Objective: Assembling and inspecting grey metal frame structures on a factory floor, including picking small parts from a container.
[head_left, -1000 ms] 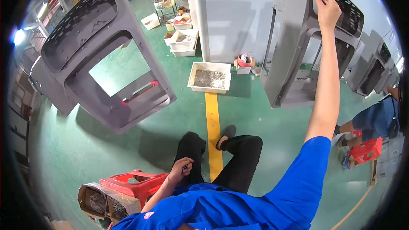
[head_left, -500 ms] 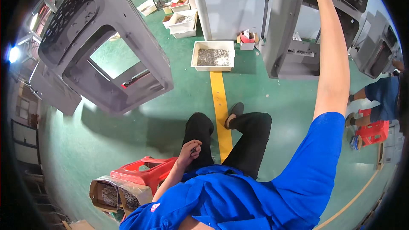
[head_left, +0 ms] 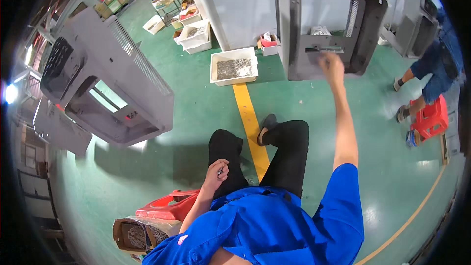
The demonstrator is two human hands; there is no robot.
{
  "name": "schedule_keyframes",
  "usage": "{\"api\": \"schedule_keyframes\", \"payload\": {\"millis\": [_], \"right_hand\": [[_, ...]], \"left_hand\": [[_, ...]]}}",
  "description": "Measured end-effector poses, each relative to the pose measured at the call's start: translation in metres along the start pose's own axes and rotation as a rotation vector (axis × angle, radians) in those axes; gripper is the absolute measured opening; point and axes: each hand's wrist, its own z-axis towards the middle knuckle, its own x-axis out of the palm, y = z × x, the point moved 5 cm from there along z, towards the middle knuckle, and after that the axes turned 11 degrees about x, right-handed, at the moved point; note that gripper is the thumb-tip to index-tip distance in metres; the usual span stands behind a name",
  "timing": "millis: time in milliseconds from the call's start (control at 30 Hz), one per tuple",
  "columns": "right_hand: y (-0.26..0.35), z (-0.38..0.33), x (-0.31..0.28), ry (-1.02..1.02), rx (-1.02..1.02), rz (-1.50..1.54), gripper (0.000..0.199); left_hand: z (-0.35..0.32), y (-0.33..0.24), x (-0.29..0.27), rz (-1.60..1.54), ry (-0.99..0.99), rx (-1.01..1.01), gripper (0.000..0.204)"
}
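Observation:
My right hand (head_left: 332, 67) reaches forward to the lower ledge of a large grey housing (head_left: 294, 34) standing at the right. At its fingertips lies a slim, rod-like tool (head_left: 329, 49) with a pale, see-through end. Blur on the fingers hides whether they grip it. Resting over my left thigh, my left hand (head_left: 216, 174) is curled closed around small metallic pieces (head_left: 220, 171), too small to name. A second grey housing (head_left: 147, 113), with vent slots and an opening, stands tilted at the left, away from both hands.
A white bin (head_left: 214, 71) of small metal parts sits ahead on the floor, by a yellow line (head_left: 248, 113). Beside me are a red stool (head_left: 169, 208) and a cardboard box (head_left: 122, 238) of parts. Another person (head_left: 431, 78) stands at the right near a red stool (head_left: 432, 120).
My right hand has come down from the top of the right housing to its lower ledge. My view has shifted rightward. The left hand stays closed on my thigh.

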Motion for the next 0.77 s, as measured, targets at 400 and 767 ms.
{"api": "schedule_keyframes", "payload": {"millis": [400,767], "right_hand": [[-0.011,-0.087,0.046,0.263,-0.044,-0.489,0.040],[0.049,-0.122,0.081,0.345,-0.182,-0.633,0.027]], "left_hand": [[0.000,-0.001,0.001,0.059,-0.010,0.039,0.014],[0.003,-0.001,0.003,0.067,0.015,0.036,0.019]]}}
